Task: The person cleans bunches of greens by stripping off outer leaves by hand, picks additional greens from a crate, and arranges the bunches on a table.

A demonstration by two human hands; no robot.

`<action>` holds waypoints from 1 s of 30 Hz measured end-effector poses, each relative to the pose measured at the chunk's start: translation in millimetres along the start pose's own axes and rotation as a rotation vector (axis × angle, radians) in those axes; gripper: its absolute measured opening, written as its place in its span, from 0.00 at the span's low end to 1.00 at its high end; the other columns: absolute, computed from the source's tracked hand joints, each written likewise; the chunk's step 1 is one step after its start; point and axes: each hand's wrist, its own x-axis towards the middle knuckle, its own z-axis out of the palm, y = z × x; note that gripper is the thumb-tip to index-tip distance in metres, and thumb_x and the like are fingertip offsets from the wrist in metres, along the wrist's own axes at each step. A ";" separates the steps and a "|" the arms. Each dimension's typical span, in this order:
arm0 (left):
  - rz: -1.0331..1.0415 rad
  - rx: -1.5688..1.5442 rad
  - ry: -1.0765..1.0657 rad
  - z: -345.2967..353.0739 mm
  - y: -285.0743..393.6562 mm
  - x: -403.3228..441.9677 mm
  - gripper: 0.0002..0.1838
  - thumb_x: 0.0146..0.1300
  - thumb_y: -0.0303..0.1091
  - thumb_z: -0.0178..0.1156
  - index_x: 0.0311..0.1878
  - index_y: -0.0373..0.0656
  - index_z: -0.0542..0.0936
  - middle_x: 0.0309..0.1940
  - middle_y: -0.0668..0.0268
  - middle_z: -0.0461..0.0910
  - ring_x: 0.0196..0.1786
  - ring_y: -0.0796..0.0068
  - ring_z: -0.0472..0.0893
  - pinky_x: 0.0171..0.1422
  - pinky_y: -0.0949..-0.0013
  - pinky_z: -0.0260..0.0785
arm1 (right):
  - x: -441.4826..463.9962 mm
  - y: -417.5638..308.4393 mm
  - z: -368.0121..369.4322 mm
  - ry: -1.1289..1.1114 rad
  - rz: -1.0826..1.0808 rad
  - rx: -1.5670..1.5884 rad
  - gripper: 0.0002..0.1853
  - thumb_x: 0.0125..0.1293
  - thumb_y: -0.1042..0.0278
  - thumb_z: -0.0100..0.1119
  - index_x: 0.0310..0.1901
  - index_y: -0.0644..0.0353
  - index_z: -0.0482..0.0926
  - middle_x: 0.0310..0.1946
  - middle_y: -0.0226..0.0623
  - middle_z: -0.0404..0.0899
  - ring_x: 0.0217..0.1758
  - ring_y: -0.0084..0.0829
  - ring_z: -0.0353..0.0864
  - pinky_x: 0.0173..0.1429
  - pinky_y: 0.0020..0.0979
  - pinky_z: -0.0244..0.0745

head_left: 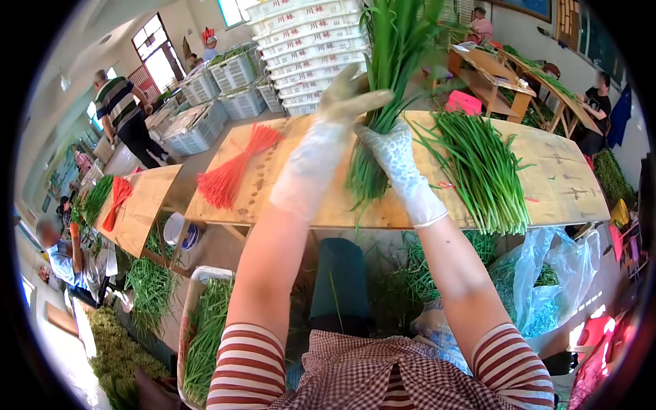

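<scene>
My right hand (391,147), in a patterned whitish glove, is closed around a bunch of garlic chives (400,51) held upright over the wooden table. My left hand (347,99), in a pale glove and slightly blurred, is beside the bunch with its fingers stretched apart; one finger crosses in front of the leaves. Whether it presses on them I cannot tell. To the right, a loose pile of garlic chives (478,167) lies on the table. A sheaf of thin red ties (239,166) lies to the left of my left forearm.
The wooden table (567,184) spans the front. Behind it rises a stack of white crates (318,51). A basket of greens (208,335) stands below left, a clear plastic bag (553,280) below right. Several people are around the room, including a person in a striped shirt (116,102).
</scene>
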 end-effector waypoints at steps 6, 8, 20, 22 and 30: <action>-0.071 0.441 -0.238 -34.8 -16.0 -14.2 0.46 0.41 0.38 0.80 0.64 0.33 0.69 0.53 0.52 0.80 0.56 0.61 0.78 0.65 0.64 0.68 | 12.9 5.4 2.2 -0.229 -0.121 -0.231 0.21 0.51 0.62 0.74 0.45 0.61 0.81 0.35 0.36 0.85 0.39 0.28 0.83 0.44 0.32 0.78; -0.168 0.588 0.102 -12.9 -2.5 -2.1 0.27 0.44 0.31 0.77 0.49 0.37 0.80 0.43 0.57 0.84 0.49 0.65 0.81 0.58 0.64 0.73 | -6.3 -30.7 2.4 -0.173 -0.124 -0.390 0.29 0.48 0.55 0.76 0.50 0.62 0.79 0.39 0.40 0.84 0.44 0.32 0.83 0.49 0.33 0.78; 0.006 -0.175 0.572 6.6 33.5 -82.9 0.15 0.58 0.19 0.59 0.49 0.32 0.75 0.36 0.59 0.80 0.33 0.69 0.81 0.37 0.69 0.77 | -155.3 -95.6 -98.6 0.016 -0.318 -0.542 0.61 0.40 0.50 0.79 0.73 0.63 0.52 0.65 0.53 0.67 0.71 0.44 0.64 0.75 0.41 0.55; -0.039 -0.098 0.554 42.1 34.5 -116.9 0.13 0.60 0.21 0.58 0.49 0.32 0.75 0.38 0.59 0.80 0.36 0.70 0.80 0.43 0.68 0.77 | -166.8 -98.0 -78.2 -0.186 -0.089 -0.654 0.62 0.35 0.51 0.81 0.72 0.64 0.54 0.64 0.52 0.68 0.70 0.49 0.64 0.74 0.45 0.55; -0.226 -0.031 0.725 32.5 33.6 -229.8 0.15 0.67 0.31 0.55 0.53 0.35 0.77 0.42 0.60 0.78 0.47 0.68 0.80 0.54 0.64 0.75 | -207.8 -92.5 -132.7 -0.396 -0.076 -0.219 0.41 0.54 0.50 0.70 0.66 0.61 0.67 0.62 0.41 0.71 0.64 0.39 0.72 0.71 0.40 0.61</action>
